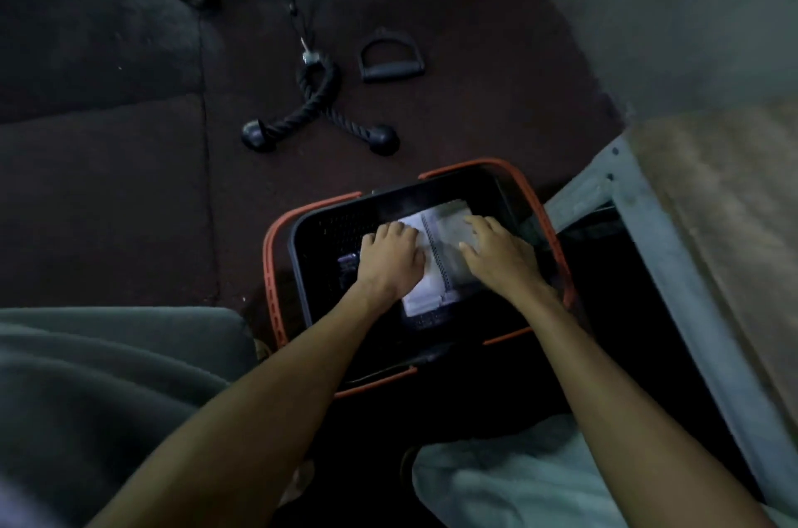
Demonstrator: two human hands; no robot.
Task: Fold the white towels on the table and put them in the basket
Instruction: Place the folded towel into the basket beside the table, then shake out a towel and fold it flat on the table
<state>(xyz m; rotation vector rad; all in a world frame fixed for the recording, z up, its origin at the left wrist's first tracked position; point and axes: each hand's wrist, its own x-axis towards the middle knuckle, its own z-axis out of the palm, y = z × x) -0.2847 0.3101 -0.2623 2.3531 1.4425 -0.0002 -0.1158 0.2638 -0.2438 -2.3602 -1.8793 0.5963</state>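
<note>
Left hand (391, 257), right hand (496, 251) press towel (425, 299) (in basket (274, 268)).

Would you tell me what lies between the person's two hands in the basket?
The head view shows a folded white towel, with a dark stitched stripe, between the left hand and right hand; both press on it inside the basket.

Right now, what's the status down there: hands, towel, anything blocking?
Left hand and right hand both flat on folded white towel. Towel down inside basket. Nothing over the opening but the arms.
</note>
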